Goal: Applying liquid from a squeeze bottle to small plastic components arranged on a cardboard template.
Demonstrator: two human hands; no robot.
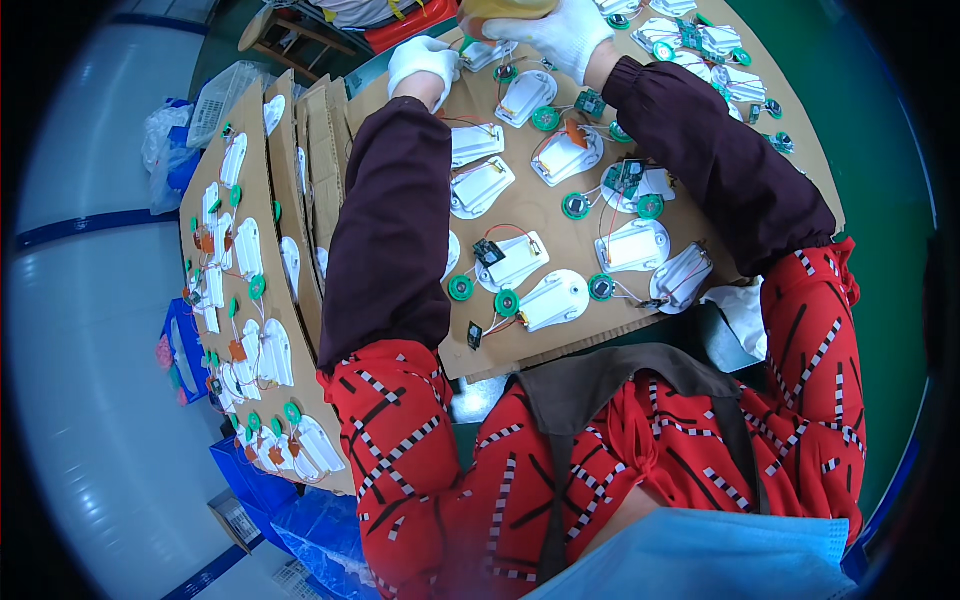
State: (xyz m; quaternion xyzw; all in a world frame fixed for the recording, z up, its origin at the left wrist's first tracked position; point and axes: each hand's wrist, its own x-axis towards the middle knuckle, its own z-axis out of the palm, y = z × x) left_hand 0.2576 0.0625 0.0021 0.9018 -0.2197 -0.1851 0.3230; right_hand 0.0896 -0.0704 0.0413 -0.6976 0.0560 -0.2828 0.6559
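At the far side of the cardboard sheet [560,345], both my hands wear white gloves. My left hand [422,66] is curled closed beside a white plastic shell [484,54]; whatever lies in its fingers is hidden. My right hand [568,38] grips a rounded yellow object [505,8], partly cut off by the upper edge, so its kind does not show. Just below this hand lies another white shell [526,97] with a round green speaker-like part [545,118]. Several more shells, wired to green circuit boards [625,177] and round parts, cover the cardboard.
To the left, stacked cardboard layers [322,150] carry more wired white shells [248,250]. Blue bins [250,480] and clear plastic bags [165,145] are beyond them. A wooden stool [275,38] and a red seat [415,25] stand at the far side. Green floor [860,330] lies to the right.
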